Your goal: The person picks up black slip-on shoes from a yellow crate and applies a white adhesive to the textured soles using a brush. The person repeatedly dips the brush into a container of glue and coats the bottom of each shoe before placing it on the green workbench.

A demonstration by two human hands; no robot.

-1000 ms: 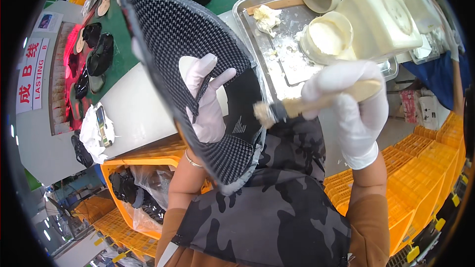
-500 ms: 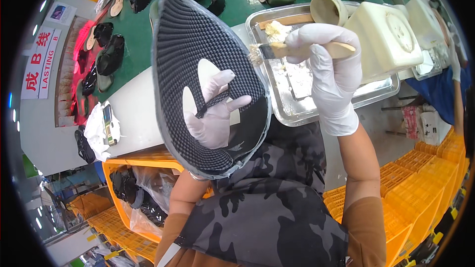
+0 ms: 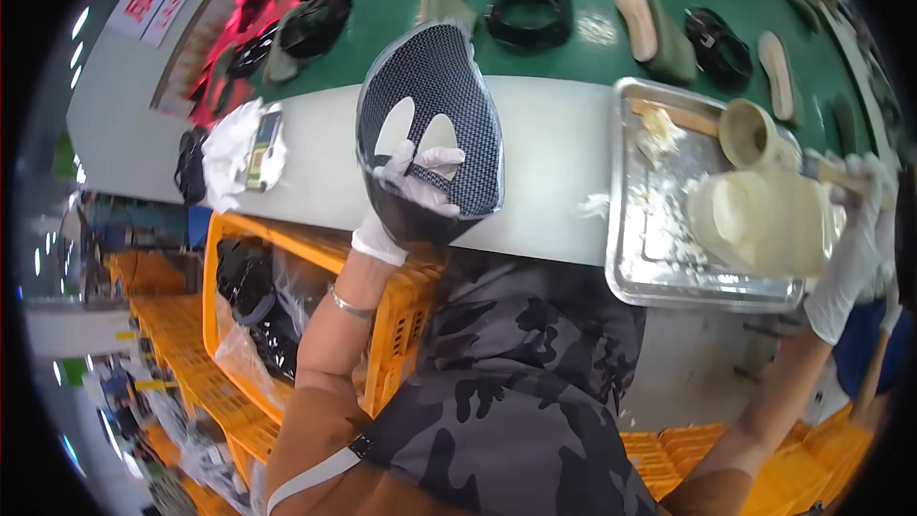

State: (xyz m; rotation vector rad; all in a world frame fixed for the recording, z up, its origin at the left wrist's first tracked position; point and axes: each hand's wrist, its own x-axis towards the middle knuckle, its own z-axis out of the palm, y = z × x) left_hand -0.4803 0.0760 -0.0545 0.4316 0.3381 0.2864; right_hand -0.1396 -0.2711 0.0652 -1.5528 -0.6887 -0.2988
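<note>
My left hand [image 3: 418, 186], gloved in white, grips a black woven shoe upper [image 3: 439, 76]. Its fingers show around the two oval openings and the dark strip between them. The upper stands up over the white table edge, in front of my body. Far to the right, my right hand [image 3: 860, 220], gloved too, is closed on the wooden handle of a brush [image 3: 829, 172]. The brush is at the top of a cream plastic container [image 3: 755, 225]; where its bristles are, I cannot make out. Beside them sits a beige cup [image 3: 748, 132].
A metal tray [image 3: 707, 298], spattered with pale residue, bears the container, the cup and a wooden strip. Behind runs a green surface [image 3: 592, 62] with shoe lasts and black uppers. A white cloth [image 3: 229, 148] with a phone-like object lies left. Orange crates [image 3: 215, 277] stand below.
My right hand has moved right with the brush, from over the tray to the cream container. My left hand holds the upper lower and farther from the head. The view has swung.
</note>
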